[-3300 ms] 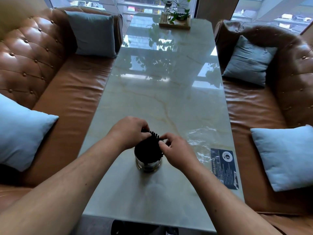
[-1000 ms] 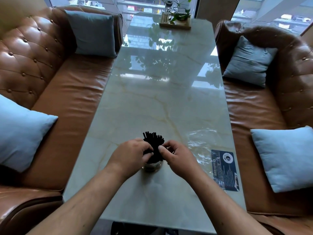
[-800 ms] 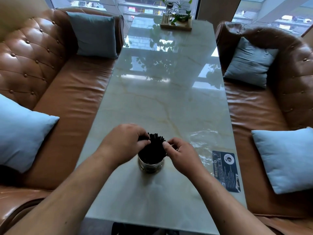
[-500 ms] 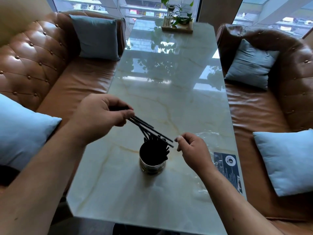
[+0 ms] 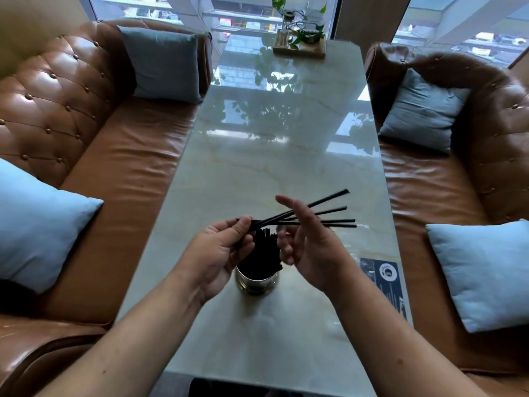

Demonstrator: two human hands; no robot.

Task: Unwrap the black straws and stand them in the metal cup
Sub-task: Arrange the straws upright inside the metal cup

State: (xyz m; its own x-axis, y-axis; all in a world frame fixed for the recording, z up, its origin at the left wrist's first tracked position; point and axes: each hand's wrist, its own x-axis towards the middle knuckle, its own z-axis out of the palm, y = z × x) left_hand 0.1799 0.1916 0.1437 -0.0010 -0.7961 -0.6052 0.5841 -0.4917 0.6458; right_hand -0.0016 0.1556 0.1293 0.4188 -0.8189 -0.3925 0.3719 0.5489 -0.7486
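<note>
**Marble table, four things on it**

The glossy table (image 5: pixel 257 173) carried a metal cup (image 5: pixel 256 283) at its near middle. A dark card (image 5: pixel 385 277) and clear film (image 5: pixel 350 246) lay near right, and a wooden tray (image 5: pixel 299 51) sat at the far end.

Fanned black straws (image 5: pixel 329 198) between hands (image 5: pixel 220 253) (image 5: pixel 309 245)

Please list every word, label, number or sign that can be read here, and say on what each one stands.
No text is legible.
Dark sticker on the table: round white logo and lines of small print, too blurred to read.
Metal cup and black straws: no print visible.
Scene beyond the window: too blurred for any text.
</note>
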